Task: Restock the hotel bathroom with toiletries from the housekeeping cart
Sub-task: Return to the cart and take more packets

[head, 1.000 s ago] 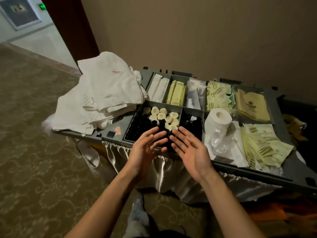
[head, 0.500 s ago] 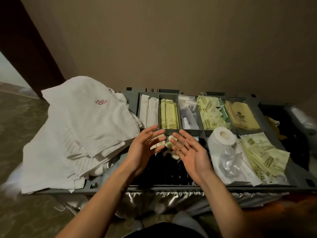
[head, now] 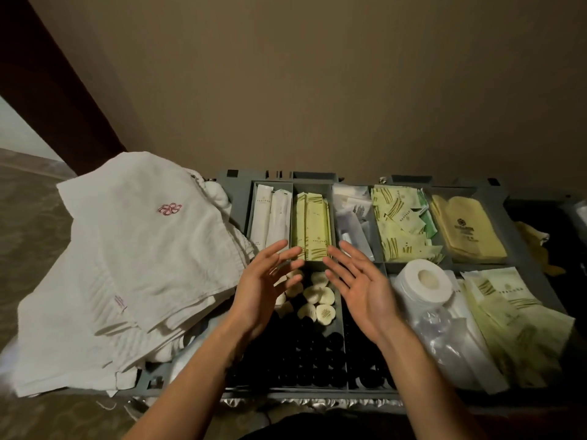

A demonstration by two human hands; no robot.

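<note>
A grey plastic housekeeping cart top (head: 237,201) is split into little boxes, and the toiletries sit in them. In the far row, from left to right, there are long white paper packets (head: 270,214), long pale green packets with gold stripes (head: 313,227), small square green packets (head: 400,223) in a messy heap, and flat yellow cloth bags (head: 467,230) with a dark logo. In the near row there are round cream-coloured soaps (head: 320,300) on top of many small black round caps (head: 317,354). To the right of them is a white toilet paper roll (head: 425,281), then bigger flat green packets (head: 508,306).

The left hand (head: 260,290) and the right hand (head: 362,290) hover over the soaps. Both are spread wide with palms facing each other, and they hold nothing.

A pile of folded white towels (head: 127,265) with a small pink flower mark lies on the left end of the cart.
</note>
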